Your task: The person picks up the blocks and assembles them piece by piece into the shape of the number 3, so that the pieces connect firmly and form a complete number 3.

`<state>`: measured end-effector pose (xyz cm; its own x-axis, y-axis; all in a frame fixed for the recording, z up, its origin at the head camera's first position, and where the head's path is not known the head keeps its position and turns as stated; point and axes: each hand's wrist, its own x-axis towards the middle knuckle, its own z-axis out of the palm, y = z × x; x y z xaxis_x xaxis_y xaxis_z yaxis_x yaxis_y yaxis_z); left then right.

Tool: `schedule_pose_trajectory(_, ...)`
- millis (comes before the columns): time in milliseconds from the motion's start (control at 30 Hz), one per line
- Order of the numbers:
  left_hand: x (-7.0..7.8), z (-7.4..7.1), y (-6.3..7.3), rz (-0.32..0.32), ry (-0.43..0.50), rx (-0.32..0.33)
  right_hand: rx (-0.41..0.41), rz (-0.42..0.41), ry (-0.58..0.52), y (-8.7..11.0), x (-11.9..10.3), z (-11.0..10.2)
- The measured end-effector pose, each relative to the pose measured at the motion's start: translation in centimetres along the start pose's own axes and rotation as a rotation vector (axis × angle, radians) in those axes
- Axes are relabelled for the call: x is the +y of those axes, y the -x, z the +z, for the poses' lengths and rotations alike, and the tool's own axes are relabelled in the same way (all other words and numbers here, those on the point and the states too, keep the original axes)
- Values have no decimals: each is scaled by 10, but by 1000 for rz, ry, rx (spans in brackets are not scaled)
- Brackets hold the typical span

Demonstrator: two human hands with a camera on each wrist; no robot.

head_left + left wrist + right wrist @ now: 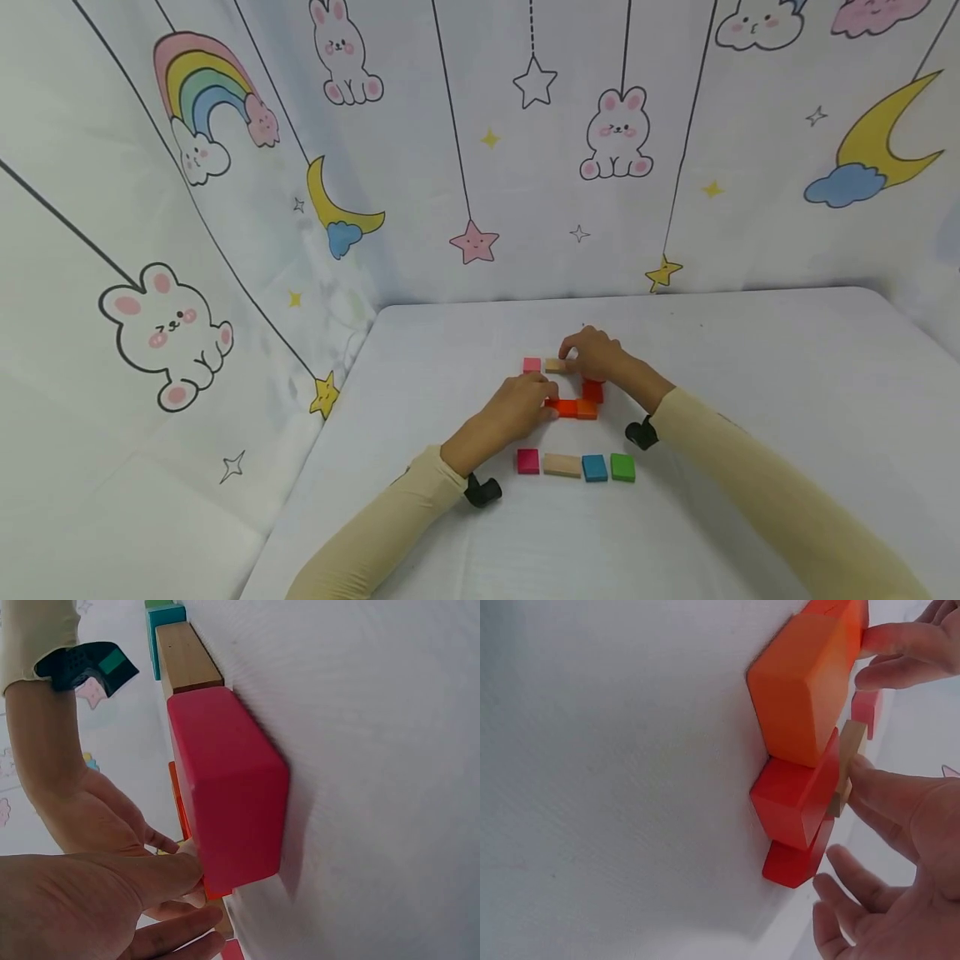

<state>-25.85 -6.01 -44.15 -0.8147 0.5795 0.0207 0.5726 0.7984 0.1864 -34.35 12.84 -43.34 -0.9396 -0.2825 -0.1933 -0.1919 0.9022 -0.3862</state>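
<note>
In the head view my left hand (521,408) is at the left end of a short row of orange blocks (566,408). Its thumb and finger pinch the end block. Beyond it, my right hand (596,354) holds a plain wooden block (557,365) between thumb and fingers, as the right wrist view also shows. A pink block (532,365) lies just left of that wooden block. Under the right hand, a red block (592,392) meets the right orange block at a corner; the right wrist view shows another red block (795,862) alongside.
Nearer the person lies a row with a crimson block (528,461), a wooden block (562,465), a blue block (595,468) and a green block (622,467). All rest on a white-covered table (420,375). A patterned curtain (420,167) hangs behind it.
</note>
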Motion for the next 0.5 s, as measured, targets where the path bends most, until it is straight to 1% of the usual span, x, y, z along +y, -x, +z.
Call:
schedule_pose_trajectory(200, 0, 0, 0, -1, -4, 2, -37, 14, -17, -4, 3, -2)
schedule_pose_trajectory(500, 0, 1, 0, -9, -4, -2, -55, -3, -19, 1, 5, -8)
